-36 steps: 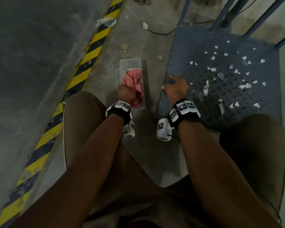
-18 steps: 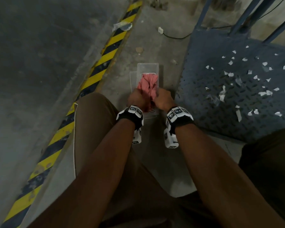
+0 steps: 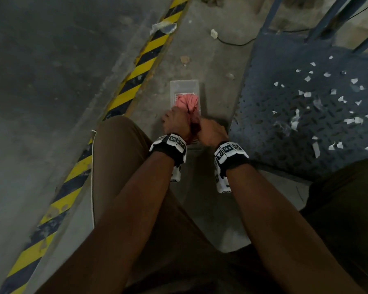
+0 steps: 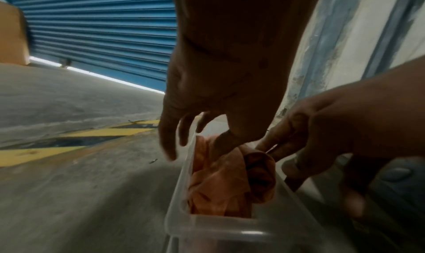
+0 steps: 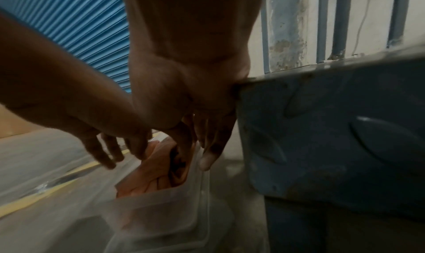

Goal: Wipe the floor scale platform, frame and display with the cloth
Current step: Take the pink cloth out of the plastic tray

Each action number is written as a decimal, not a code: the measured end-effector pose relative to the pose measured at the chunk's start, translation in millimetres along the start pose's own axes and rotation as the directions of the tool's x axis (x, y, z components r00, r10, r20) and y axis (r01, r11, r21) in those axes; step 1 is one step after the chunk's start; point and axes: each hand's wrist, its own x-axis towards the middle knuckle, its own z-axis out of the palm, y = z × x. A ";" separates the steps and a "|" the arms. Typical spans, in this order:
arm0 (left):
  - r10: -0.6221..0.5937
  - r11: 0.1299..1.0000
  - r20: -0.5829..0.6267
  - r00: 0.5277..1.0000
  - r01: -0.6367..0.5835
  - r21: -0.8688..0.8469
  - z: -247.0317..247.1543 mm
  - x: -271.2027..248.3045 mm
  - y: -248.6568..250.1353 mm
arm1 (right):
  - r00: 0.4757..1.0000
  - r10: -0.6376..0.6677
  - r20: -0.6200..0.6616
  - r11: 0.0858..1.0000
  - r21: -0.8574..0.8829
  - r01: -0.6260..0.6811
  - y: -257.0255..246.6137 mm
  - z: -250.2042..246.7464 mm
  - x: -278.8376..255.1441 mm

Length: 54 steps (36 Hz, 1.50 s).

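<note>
I am pinching the cloth (image 3: 188,102) with my left hand (image 3: 174,122) and my right hand (image 3: 210,130), both thumb-and-finger, in the clear box (image 3: 184,84) at twelve o'clock, and I judge lifting it straight up keeps the box from tipping.

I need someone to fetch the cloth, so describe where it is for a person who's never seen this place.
Find the blue checker-plate scale platform strewn with white paper scraps. On the concrete floor just left of it sits a clear plastic rectangular container. The crumpled pink cloth lies inside, the only pink, soft thing there.
</note>
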 end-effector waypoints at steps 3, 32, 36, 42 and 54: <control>0.044 0.994 0.071 0.997 -0.036 -0.104 -2.5 2.8 4.3 | 0.998 0.055 -0.031 0.990 0.130 -0.050 1.1 -6.3 0.3; 0.176 0.982 0.011 0.984 -0.175 -0.067 -1.2 -6.0 22.2 | 0.951 0.256 -0.173 0.153 0.979 0.137 17.4 -30.8 -16.7; 0.160 0.955 -0.082 0.984 -0.175 -0.240 -37.0 -4.8 31.1 | 0.960 0.224 -0.169 0.210 0.970 0.122 18.2 -32.0 -12.5; 0.012 0.641 0.060 0.998 0.039 -0.767 -97.5 9.6 52.1 | 0.923 0.045 -0.382 0.463 0.827 0.319 34.0 -60.7 -5.0; 0.508 0.176 0.317 0.801 0.263 -0.949 -112.6 -31.9 105.0 | 0.814 -0.111 -0.570 0.763 0.476 0.437 94.1 -136.6 -75.3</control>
